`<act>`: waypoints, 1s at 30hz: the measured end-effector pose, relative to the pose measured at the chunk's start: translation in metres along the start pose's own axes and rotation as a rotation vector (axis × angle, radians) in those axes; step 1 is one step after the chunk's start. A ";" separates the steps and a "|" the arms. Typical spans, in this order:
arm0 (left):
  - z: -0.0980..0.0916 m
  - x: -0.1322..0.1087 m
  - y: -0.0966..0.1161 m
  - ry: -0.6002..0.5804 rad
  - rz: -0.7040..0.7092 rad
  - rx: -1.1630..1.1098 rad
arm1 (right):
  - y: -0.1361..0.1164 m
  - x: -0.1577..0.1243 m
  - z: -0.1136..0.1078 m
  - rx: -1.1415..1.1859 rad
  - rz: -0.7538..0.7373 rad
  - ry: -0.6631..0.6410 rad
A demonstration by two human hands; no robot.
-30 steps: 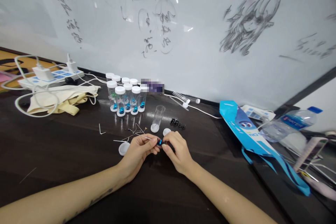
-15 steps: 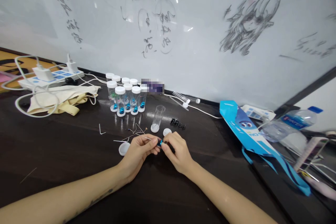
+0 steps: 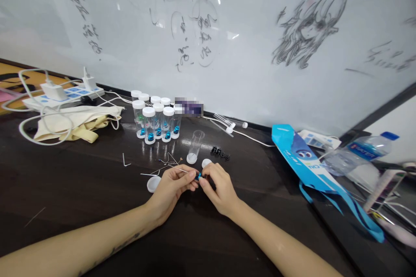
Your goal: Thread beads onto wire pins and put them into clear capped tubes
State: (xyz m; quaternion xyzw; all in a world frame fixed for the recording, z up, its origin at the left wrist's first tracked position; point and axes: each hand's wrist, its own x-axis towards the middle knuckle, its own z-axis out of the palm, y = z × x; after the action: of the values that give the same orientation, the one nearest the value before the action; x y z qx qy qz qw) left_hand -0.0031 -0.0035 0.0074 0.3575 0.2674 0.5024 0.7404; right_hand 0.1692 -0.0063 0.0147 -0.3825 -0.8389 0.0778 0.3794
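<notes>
A small shiny blue piece (image 3: 199,176) with a dark part is pinched between my two hands. My left hand (image 3: 173,188) is closed on it, and a thin metal rod (image 3: 178,169) sticks out leftward from the same fingers. My right hand (image 3: 219,186) closes thumb and fingers on the piece's right side. Most of the piece is hidden by fingertips. Behind the hands stands an uncapped clear tube (image 3: 196,145). A white cap (image 3: 206,163) lies just beyond my right hand, and another white cap (image 3: 153,184) lies left of my left hand.
Several white-capped tubes (image 3: 149,125) holding blue pieces stand at the back. Thin wires (image 3: 169,160), a hex key (image 3: 125,161) and small black parts (image 3: 219,152) lie on the dark table. A cloth bag (image 3: 74,123) is left; a blue bag (image 3: 302,160) and water bottle (image 3: 367,149) are right.
Both hands stay in nearly the same place. The fingertips of my right hand have shifted very slightly on the blue piece.
</notes>
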 end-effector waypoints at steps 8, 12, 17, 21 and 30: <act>0.001 -0.001 0.001 -0.004 0.009 0.011 | 0.000 0.001 -0.001 -0.024 0.005 -0.011; 0.000 0.000 0.000 0.008 0.016 -0.009 | -0.001 0.000 0.000 0.018 0.004 0.009; -0.002 0.001 -0.001 0.019 0.021 -0.012 | -0.001 0.000 0.001 0.060 -0.020 0.029; -0.001 0.000 0.000 0.000 0.016 0.009 | 0.001 0.001 0.000 0.010 -0.007 -0.014; -0.001 0.000 -0.001 -0.008 0.030 -0.006 | 0.000 0.001 0.000 0.003 0.010 -0.022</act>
State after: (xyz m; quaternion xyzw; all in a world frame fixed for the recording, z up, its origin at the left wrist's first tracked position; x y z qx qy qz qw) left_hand -0.0035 -0.0038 0.0056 0.3614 0.2577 0.5126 0.7350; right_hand 0.1692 -0.0058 0.0153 -0.3853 -0.8408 0.0853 0.3705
